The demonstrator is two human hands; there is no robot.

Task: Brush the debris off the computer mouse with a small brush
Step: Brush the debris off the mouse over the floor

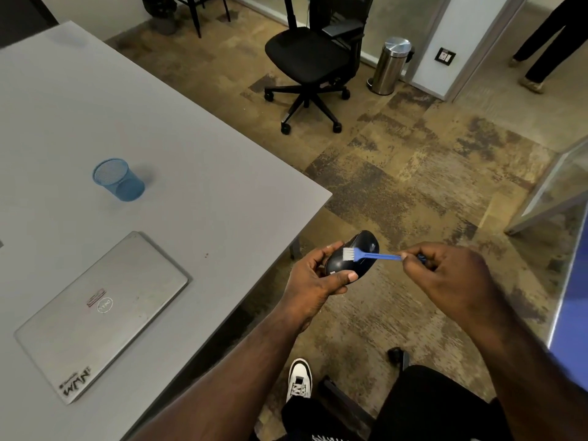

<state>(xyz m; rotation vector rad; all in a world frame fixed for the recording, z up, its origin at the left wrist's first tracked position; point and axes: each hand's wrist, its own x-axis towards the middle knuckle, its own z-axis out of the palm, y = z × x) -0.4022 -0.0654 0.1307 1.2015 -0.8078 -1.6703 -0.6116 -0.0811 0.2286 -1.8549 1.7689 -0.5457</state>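
My left hand (313, 276) grips a black computer mouse (361, 249) from below and from the side, holding it in the air just off the table's right edge. My right hand (445, 275) pinches the thin handle of a small blue brush (378, 256). The brush's white bristles lie on the top of the mouse, near its left side. No debris can be made out on the mouse at this size.
A grey table (191, 192) fills the left, with a shut silver laptop (101, 316) and a blue mesh cup (119, 179) on it. A black office chair (310, 62) and a steel bin (391, 65) stand on the carpet beyond. Another person's legs (547, 43) show at the top right.
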